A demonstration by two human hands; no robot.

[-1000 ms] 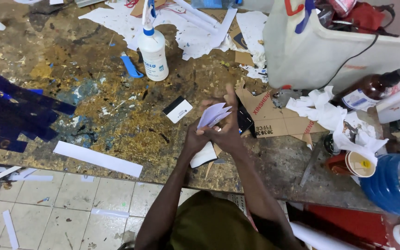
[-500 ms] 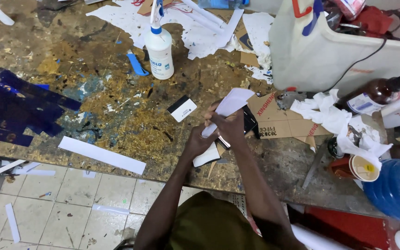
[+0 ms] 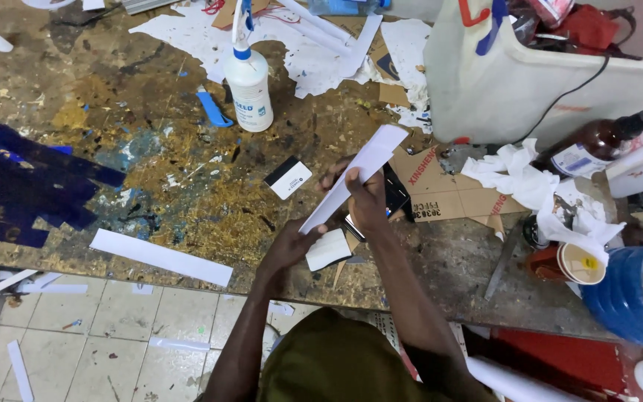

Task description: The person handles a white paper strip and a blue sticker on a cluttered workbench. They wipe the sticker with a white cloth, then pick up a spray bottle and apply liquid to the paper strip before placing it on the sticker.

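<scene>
A long white paper strip [image 3: 359, 173] slants up to the right over the bench's near edge. My left hand [image 3: 292, 244] pinches its lower end. My right hand [image 3: 362, 197] grips it at the middle, thumb on top. Both hands hover above a paint-stained wooden workbench [image 3: 150, 149]. A small white paper piece [image 3: 327, 250] lies right under my left hand. A small black-and-white card [image 3: 287, 177] rests just left of the strip. A dark flat object [image 3: 396, 190] lies on the bench behind my right hand.
A white spray bottle [image 3: 248, 83] and blue knife [image 3: 213, 109] stand further back. Cardboard [image 3: 448, 190], crumpled tissue [image 3: 519, 179], a brown bottle [image 3: 597, 141], a white container [image 3: 515, 82], a paper cup [image 3: 578, 262] and a blue jug [image 3: 634, 294] crowd the right. Another white strip [image 3: 159, 257] lies at left.
The folded paper bunched between my hands a second ago has been drawn out into a long flat strip. My left hand slid down toward the bench edge.
</scene>
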